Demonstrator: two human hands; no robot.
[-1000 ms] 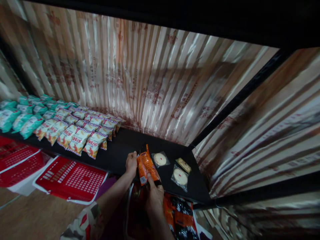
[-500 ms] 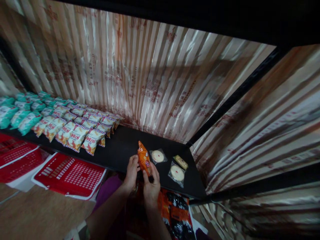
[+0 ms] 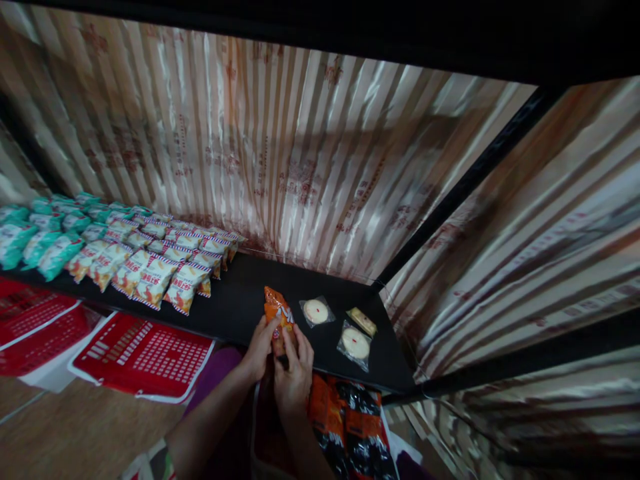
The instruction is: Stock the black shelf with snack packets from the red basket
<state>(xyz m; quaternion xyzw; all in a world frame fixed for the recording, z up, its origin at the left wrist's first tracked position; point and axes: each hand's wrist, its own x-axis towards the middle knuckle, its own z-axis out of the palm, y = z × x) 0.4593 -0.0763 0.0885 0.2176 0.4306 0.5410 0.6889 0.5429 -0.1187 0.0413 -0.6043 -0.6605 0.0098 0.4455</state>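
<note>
Both my hands hold one orange snack packet [image 3: 277, 312] above the front edge of the black shelf [image 3: 240, 297]. My left hand [image 3: 259, 347] grips its lower left side. My right hand [image 3: 294, 373] closes on its lower right part, hiding the bottom of the packet. Just right of the packet, two clear-wrapped round white cakes [image 3: 316, 311] [image 3: 355, 344] and a small yellow wrapped cake [image 3: 363, 321] lie on the shelf.
Rows of red-and-white snack bags [image 3: 155, 263] and teal bags [image 3: 35, 230] fill the shelf's left part. Red baskets [image 3: 140, 353] sit below on the floor. An open bag of orange and black packets [image 3: 345, 427] lies under my hands. Striped shiny curtains line the back and right.
The orange packet has shifted slightly left and lower, turned more upright. Both hands have closed in tighter around its lower half.
</note>
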